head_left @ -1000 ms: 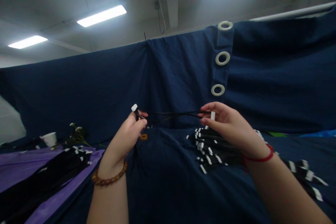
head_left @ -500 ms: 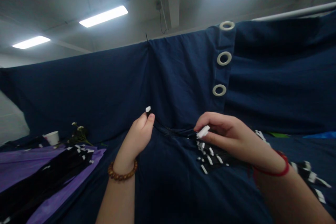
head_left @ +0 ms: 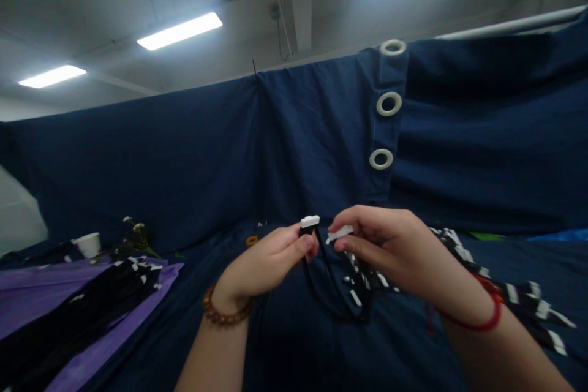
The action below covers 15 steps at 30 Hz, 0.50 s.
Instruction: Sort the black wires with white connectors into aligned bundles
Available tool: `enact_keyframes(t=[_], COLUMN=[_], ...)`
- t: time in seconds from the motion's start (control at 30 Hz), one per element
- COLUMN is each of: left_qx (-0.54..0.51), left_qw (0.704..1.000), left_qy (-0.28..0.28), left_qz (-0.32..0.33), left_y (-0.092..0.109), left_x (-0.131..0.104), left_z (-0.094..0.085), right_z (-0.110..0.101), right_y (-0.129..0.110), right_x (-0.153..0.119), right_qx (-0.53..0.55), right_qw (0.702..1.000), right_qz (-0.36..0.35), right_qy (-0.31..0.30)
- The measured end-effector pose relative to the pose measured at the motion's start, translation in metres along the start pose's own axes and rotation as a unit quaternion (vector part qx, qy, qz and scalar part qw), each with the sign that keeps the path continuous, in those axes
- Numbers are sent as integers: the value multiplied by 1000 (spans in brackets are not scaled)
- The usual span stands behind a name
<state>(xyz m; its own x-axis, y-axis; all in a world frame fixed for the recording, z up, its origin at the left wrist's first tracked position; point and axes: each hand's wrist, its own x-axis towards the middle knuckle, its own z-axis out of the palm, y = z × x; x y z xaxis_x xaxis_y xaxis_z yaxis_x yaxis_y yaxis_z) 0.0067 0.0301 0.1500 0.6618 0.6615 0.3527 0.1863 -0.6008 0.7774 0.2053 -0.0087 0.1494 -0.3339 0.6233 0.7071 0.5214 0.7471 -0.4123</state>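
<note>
Left hand point(head_left: 271, 258) and right hand point(head_left: 392, 240) have drawn closer, pinching a black cable point(head_left: 351, 318) by its ends, looped below.

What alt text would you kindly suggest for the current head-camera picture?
A person's left hand and right hand hold the white-tipped ends of a black cable, which loops down between them above blue cloth. At left, a black bundle with white ends lies on purple cloth; more bundles lie at right.
</note>
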Motion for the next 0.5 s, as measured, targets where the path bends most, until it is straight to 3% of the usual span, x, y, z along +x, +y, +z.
enact_keyframes(t=[0.17,0.4,0.5], left_qx=[-116,-277,-290], left_qw=[993,960,953], left_qy=[-29,32,84], left_qz=[-25,-28,-30], left_y=[0,-6,-7], left_x=[0,7,11], left_z=[4,-1,-2], right_z=[1,-1,-1], right_y=[-1,-4,-4], right_x=[1,0,0], right_qx=[25,42,20], right_qw=[996,994,992], right_qz=[4,20,27], right_qy=[82,97,123])
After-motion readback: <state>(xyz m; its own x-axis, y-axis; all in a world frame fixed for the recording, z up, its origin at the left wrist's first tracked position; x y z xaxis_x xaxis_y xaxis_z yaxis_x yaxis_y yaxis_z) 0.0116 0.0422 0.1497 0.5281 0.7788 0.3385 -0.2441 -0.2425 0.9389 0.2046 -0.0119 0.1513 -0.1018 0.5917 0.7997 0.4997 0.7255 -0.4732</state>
